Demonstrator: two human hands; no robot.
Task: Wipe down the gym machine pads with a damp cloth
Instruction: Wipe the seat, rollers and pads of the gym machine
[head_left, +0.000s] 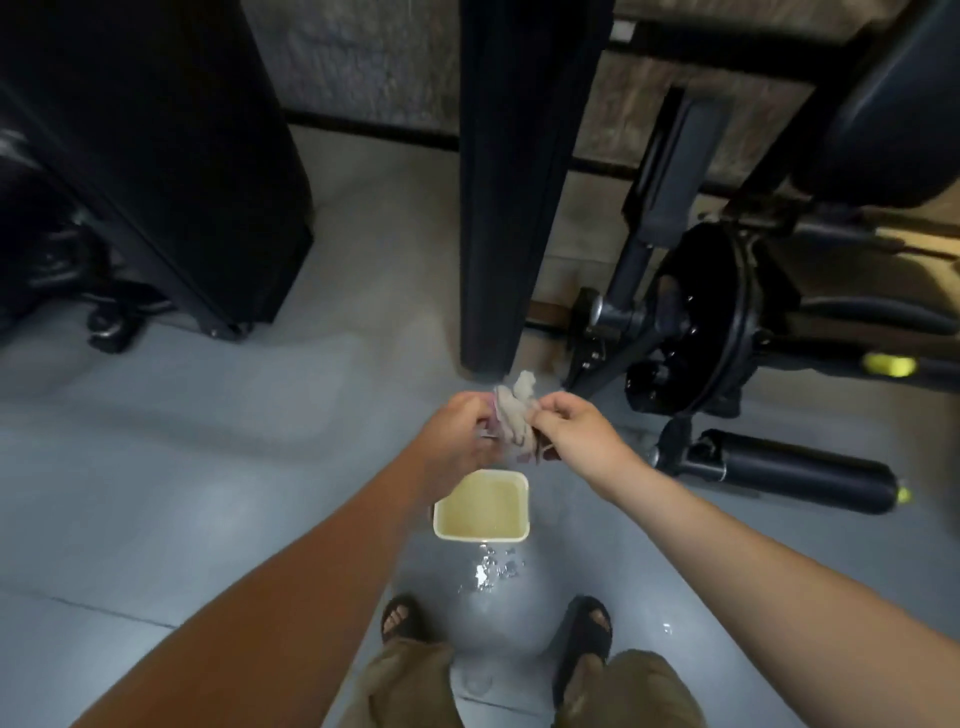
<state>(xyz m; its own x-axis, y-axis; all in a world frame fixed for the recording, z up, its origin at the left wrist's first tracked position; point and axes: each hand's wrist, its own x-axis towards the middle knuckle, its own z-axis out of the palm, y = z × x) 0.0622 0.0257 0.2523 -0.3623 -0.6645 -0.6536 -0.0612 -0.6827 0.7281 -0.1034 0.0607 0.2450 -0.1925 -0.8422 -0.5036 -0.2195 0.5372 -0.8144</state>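
Now, far left: a tall black machine housing (171, 171) stands at 10 o'clock, its footed base ending on the floor (208, 441). Bare grey ground lies open from 9 round to 7 o'clock.
Left hand: the left hand (460, 431) is at centre, fingers curled round one end of the cloth.
Cloth: the pale, bunched cloth (514, 421) hangs in the air between both hands.
Right hand: the right hand (571, 431) pinches the cloth's other end in bent fingers.
Tub: a cream square tub (480, 536) of cloudy water sits on the floor at 6 o'clock of the hands. Spilled drops (488, 569) lie between it and the sandalled feet (402, 618).
Column: a dark upright column (519, 182) at 12 o'clock closes the way ahead, its foot just beyond the cloth.
Right side: a black disc (711, 306) on its frame crowds 2 o'clock, and a roller pad (795, 470) lies at 3 o'clock near the right forearm. A large dark pad (893, 104) fills the 1 o'clock corner.
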